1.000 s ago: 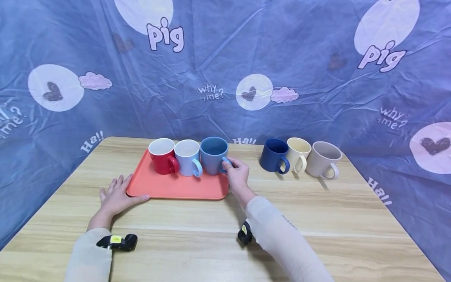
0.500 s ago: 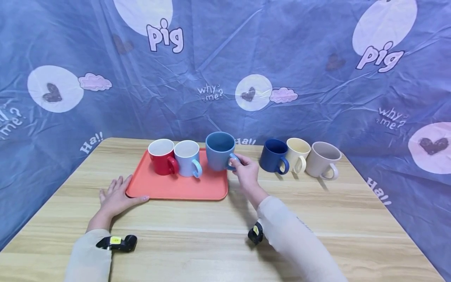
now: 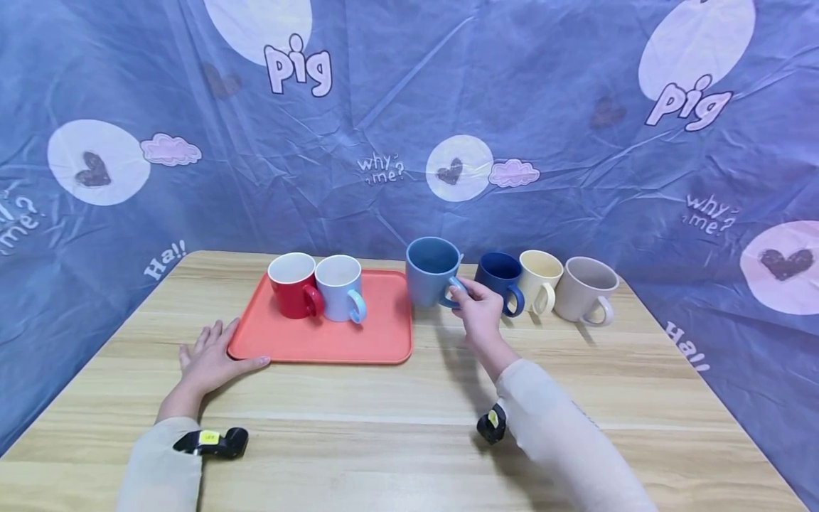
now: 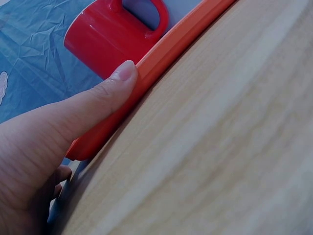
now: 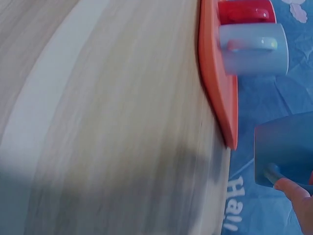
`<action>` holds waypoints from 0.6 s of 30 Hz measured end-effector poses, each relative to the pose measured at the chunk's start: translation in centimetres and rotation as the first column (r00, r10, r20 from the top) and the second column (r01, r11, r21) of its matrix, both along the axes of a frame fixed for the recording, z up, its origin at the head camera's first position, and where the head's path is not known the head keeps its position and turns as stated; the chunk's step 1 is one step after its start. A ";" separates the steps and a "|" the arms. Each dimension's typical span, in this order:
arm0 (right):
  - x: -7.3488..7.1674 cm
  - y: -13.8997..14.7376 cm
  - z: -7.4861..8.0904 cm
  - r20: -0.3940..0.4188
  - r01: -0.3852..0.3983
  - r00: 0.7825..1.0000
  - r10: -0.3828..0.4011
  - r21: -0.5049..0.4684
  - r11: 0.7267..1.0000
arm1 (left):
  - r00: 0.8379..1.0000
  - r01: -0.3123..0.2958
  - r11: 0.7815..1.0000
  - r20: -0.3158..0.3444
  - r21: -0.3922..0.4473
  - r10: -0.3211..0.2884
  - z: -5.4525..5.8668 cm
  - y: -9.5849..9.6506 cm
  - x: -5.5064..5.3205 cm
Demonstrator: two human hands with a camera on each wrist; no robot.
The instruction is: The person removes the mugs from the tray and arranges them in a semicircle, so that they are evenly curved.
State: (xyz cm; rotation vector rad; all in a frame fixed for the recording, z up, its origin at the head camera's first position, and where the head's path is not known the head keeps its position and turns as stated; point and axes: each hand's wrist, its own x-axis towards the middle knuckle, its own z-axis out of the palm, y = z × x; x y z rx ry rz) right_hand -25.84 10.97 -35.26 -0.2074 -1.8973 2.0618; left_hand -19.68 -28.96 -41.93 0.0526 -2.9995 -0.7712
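Note:
My right hand pinches the handle of a teal-blue mug, held upright in the air just past the right edge of the coral tray. In the right wrist view the same mug shows at the right edge with a fingertip at its handle. My left hand rests at the tray's front left corner, fingers spread, thumb along the front rim. The left wrist view shows that thumb against the rim. On the tray stand a red mug and a light blue mug, side by side.
To the right on the wooden table stand a navy mug, a cream mug and a grey-beige mug, in a row. My right hand overlaps the navy mug in the head view. A blue printed cloth hangs behind the table.
My right hand has lifted the teal-blue mug off the tray and carried it right, past the tray's edge toward the navy mug. The left hand and the other mugs have stayed put.

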 end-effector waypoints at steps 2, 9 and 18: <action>0.1 0.5 -0.1 0.005 0.011 1.000 -0.011 0.005 1.000 | 1.000 0.001 1.000 0.001 0.002 -0.001 0.0 0.0 0.0; 0.2 2.0 -0.6 0.002 0.016 1.000 -0.016 0.011 1.000 | 1.000 0.002 1.000 -0.003 0.005 -0.002 0.0 0.1 0.0; 0.4 3.3 -1.4 0.014 0.020 1.000 -0.020 0.000 1.000 | 1.000 0.000 1.000 -0.004 0.003 0.000 0.1 0.1 0.1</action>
